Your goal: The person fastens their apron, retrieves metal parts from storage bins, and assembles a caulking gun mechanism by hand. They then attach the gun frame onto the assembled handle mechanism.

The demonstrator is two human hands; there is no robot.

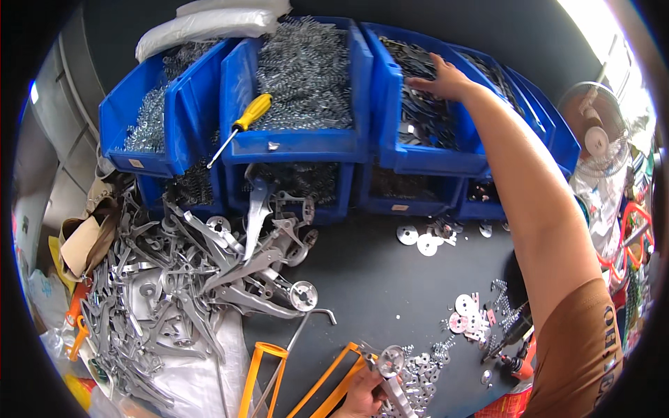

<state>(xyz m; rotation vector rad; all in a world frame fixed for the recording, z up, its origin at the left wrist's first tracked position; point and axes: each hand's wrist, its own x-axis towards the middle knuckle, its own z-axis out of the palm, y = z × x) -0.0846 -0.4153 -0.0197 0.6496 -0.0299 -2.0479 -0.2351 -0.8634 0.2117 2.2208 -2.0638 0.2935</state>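
Head view. Left hand (362, 396) at the near edge of the black desk (362, 268), fingers clamped around a silver-grey metal handle with a round disc (396, 393); an orange narrow frame (340, 390) lies just to its left. Right hand (447, 82) beyond the far edge, over a blue plastic bin (432, 162) of dark flat pieces; fingers apart, contact unclear. Room for moving: mid-desk, between the silver-grey casting heap (185, 306) at the left edge and pale round discs (465, 304) toward the right.
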